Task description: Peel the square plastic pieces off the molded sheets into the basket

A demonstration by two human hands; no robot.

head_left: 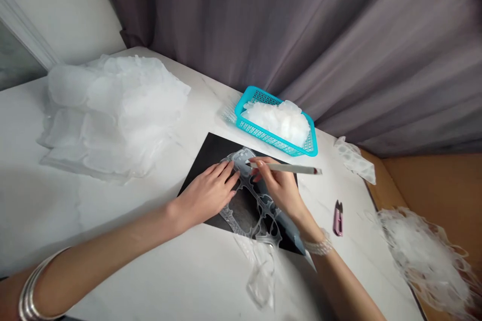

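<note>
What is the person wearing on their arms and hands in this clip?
Both arms are bare, with no sleeves or gloves. The left hand has stacked silver bangles further up its forearm. The right hand has a white beaded bracelet at the wrist. No rings are clearly visible.

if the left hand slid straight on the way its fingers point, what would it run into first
Probably the right hand. The left hand lies flat on the clear plastic sheet, fingers aimed toward the thin tool held there; depth is unclear.
</note>
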